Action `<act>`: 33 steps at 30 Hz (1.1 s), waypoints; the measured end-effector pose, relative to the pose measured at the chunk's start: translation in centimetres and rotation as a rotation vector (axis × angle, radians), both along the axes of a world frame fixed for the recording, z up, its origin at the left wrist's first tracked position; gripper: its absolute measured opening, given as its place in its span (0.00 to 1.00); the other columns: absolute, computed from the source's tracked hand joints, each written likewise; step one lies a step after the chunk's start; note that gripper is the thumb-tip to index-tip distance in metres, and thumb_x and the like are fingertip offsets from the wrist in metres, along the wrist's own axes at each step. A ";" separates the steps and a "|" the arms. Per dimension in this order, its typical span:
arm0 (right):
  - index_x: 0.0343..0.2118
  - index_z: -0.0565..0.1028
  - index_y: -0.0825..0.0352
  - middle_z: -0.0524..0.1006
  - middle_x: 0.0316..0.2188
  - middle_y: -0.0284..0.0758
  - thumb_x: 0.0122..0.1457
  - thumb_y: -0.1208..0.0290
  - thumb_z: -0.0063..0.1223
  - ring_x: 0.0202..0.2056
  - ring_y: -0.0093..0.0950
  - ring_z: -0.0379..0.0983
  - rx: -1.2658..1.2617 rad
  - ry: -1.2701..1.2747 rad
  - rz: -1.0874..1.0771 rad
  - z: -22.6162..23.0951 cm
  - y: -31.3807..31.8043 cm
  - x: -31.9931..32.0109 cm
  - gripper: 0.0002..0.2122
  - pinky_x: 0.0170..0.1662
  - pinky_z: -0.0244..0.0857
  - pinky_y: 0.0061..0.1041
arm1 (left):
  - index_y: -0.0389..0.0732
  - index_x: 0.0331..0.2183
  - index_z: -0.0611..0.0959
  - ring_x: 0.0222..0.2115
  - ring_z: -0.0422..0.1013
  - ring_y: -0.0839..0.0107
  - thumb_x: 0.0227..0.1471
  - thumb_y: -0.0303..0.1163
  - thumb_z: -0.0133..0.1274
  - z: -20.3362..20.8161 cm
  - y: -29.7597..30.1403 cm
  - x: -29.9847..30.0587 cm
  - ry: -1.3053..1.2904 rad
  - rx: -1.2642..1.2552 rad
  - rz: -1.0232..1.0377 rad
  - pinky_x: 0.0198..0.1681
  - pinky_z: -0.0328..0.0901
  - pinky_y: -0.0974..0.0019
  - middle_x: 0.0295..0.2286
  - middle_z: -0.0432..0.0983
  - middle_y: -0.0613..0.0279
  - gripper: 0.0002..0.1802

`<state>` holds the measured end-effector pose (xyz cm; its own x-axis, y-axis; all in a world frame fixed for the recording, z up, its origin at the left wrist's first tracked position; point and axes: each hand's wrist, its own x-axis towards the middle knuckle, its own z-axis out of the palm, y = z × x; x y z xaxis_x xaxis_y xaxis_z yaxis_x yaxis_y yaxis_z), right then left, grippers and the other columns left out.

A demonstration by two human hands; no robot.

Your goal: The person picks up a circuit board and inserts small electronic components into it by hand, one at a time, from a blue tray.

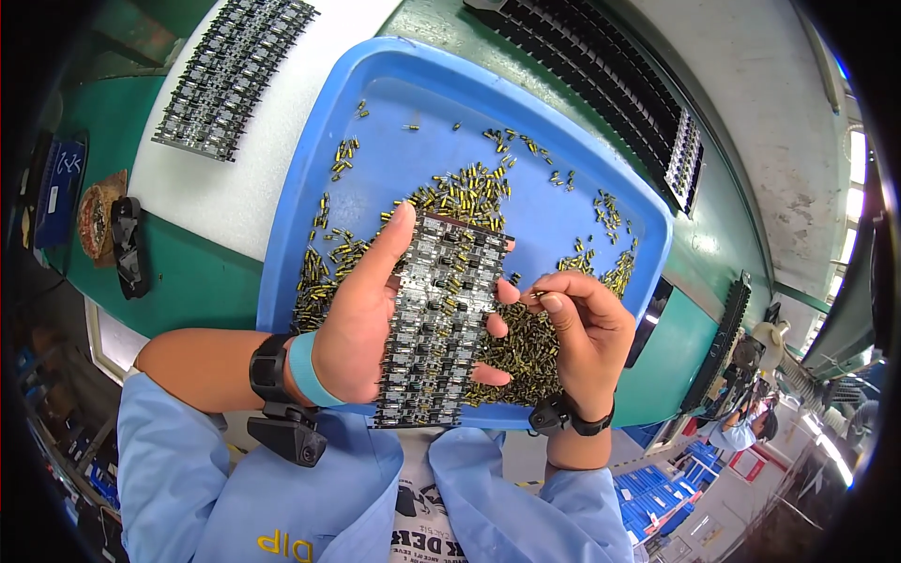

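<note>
Circuit board panel (441, 324), long and narrow, is held over the blue tray (324, 122), its lower end reaching past the tray's near rim. Its face is dark and crowded with the same small unit repeated in rows: silvery patches, glinting spots and little black parts. Pin-like teeth roughen both long edges, and a few yellow-green cylinders sit along its middle; finer detail is too small to tell. The panel slants, its upper end leaning toward the tray's right side.

The left hand (352, 347) is closed on the panel, thumb along one long edge, fingers showing past the other. The right hand (596, 342), over the tray's right part, has thumb and forefinger together at the tips; what lies between them I cannot tell.

Loose yellow-and-dark cylinders (516, 361) heap inside the tray. Left of the tray, a similar panel (230, 80) lies on a white sheet (202, 192).
</note>
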<state>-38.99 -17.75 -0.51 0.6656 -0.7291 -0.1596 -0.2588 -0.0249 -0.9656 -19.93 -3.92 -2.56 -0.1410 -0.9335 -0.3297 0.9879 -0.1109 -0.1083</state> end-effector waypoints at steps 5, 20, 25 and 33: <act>0.41 0.83 0.72 0.84 0.37 0.36 0.63 0.83 0.64 0.37 0.24 0.79 -0.055 -0.029 0.011 -0.1 0.3 0.1 0.05 0.42 0.71 0.23 | 0.38 0.69 0.64 0.50 0.78 0.54 0.68 0.72 0.30 -1.5 0.5 -0.1 0.047 -0.088 0.008 0.56 0.70 0.24 0.54 0.77 0.46 0.50; 0.36 0.83 0.67 0.81 0.32 0.33 0.49 0.82 0.72 0.33 0.34 0.71 -0.835 0.035 0.416 1.5 2.9 2.8 0.11 0.44 0.74 0.33 | 0.39 0.49 0.82 0.36 0.79 0.74 0.71 0.66 0.39 0.5 -0.3 -0.8 -0.148 0.093 0.033 0.39 0.76 0.68 0.39 0.83 0.62 0.38; 0.37 0.84 0.65 0.81 0.32 0.32 0.48 0.81 0.73 0.33 0.33 0.72 -0.933 0.048 0.421 1.5 3.3 2.9 0.12 0.43 0.72 0.33 | 0.39 0.46 0.84 0.35 0.79 0.75 0.71 0.65 0.39 1.0 -0.3 -0.7 -0.181 0.116 0.037 0.41 0.75 0.70 0.37 0.83 0.63 0.37; 0.38 0.84 0.63 0.81 0.34 0.30 0.47 0.77 0.75 0.34 0.31 0.74 -1.170 0.113 0.440 1.7 4.0 2.7 0.14 0.40 0.64 0.33 | 0.34 0.56 0.79 0.46 0.81 0.67 0.75 0.61 0.29 -0.9 0.5 -0.9 -0.173 0.012 0.013 0.52 0.75 0.62 0.47 0.83 0.52 0.41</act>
